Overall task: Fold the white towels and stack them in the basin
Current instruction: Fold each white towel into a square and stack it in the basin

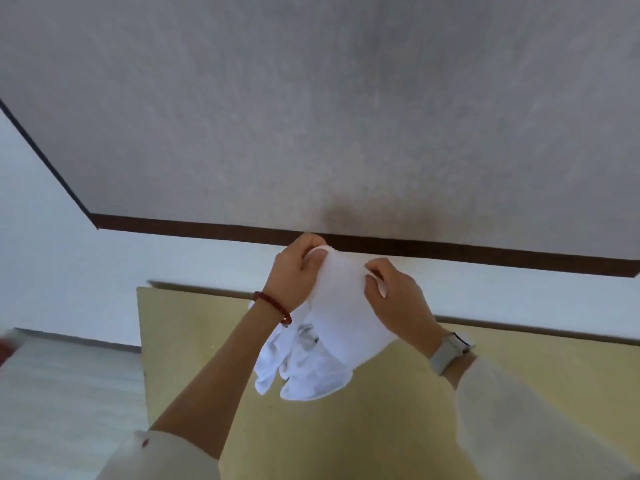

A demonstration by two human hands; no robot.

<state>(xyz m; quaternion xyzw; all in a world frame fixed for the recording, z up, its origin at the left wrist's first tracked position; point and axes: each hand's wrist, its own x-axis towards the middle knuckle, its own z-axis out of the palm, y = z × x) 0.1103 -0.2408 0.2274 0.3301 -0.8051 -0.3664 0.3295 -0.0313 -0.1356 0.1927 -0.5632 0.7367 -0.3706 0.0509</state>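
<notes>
left hand (pixel 294 275): I see it pinching the towel's (pixel 341 306) top edge
right hand (pixel 398 299): pinching the same edge
table (pixel 450 393): below both hands

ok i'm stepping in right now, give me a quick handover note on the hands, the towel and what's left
Left hand: pinches one top corner of the white towel, held up in the air.
Right hand: pinches the other end of the same top edge.
The towel hangs bunched and crumpled below the hands, above the yellow table; it does not appear folded yet.
Basin: not in view, so I cannot tell how many towels are already stacked.
Left to do: probably shake this towel flat, fold it, then put it in the basin, and the same for any remaining towels.
</notes>
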